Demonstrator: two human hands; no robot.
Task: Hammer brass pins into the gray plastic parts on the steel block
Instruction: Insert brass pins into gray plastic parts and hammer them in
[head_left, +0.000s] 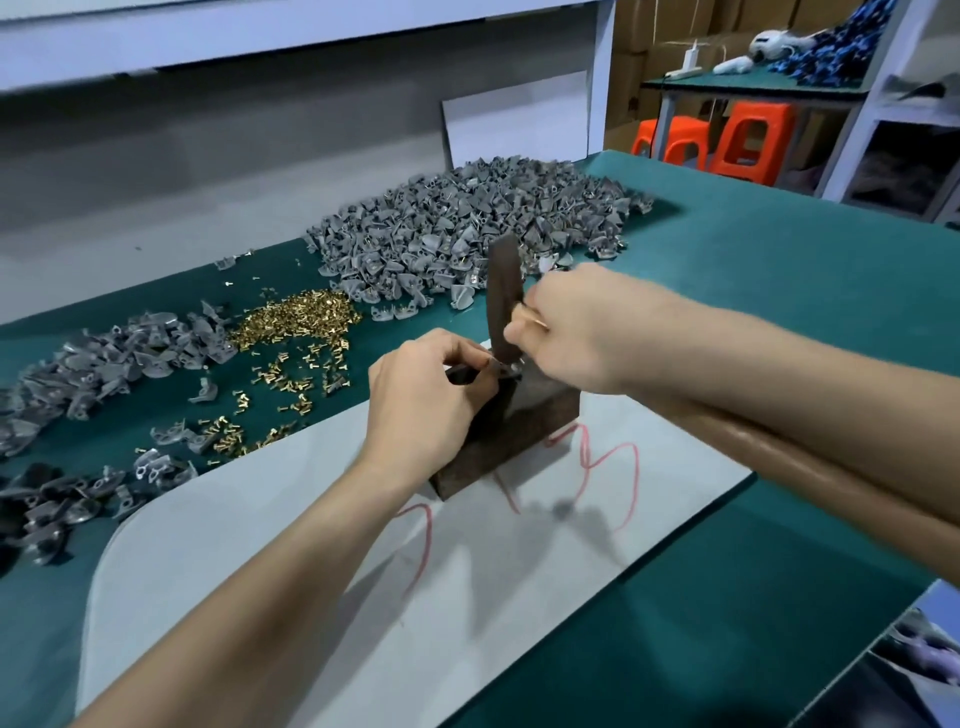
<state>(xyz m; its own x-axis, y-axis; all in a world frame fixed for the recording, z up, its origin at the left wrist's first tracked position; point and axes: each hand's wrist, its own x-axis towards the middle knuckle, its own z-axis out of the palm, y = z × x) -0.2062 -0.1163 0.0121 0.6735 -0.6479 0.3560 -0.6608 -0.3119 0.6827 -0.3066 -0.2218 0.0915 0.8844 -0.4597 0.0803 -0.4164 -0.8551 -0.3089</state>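
A dark steel block (524, 421) stands on a pale board (322, 561) in the middle of the green table. My left hand (421, 400) pinches a small gray plastic part (496, 366) on the block's top. My right hand (566, 327) grips the hammer, whose dark head (503, 296) stands upright with its lower end right at the part. The handle is mostly hidden in my fist. Loose brass pins (296, 338) lie scattered to the left of the block.
A big heap of gray parts (467, 228) lies behind the block, and smaller gray heaps (104, 364) lie at the left. Red scribbles (613, 467) mark the board. Orange stools (727, 140) and a shelf stand at the far right.
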